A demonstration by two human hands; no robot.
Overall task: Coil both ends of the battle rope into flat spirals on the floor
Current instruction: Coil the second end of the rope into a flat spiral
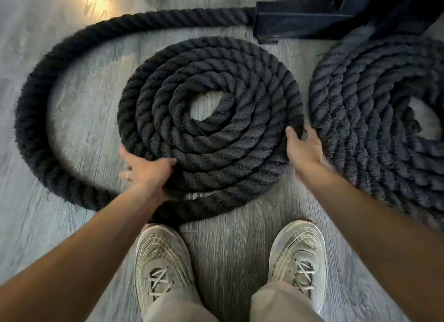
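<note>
Two pale laced shoes (163, 269) and the hems of light trousers (283, 302) are seen at the bottom edge, planted on a grey wood-grain floor (228, 254). Just ahead of the toes, a thick black battle rope (31, 120) is laid out. One end has been wound into a flat spiral (211, 129) of several turns, with a small patch of floor left bare at its centre. From the near edge of that spiral the loose length is carried out to the left in a wide arc and back across the top to a dark metal base (300, 19), where it is hidden. A second spiral (374, 120) lies to the right, near the first but apart from it, and is cut off by the picture's edge.

The left hand (146, 170) is set on the near-left rim of the centre spiral, its fingers curled round the outer turn; a ring is worn on it. The right hand (302, 146) is held at the right rim, with the thumb and fingers closed on the outer turn there.
</note>
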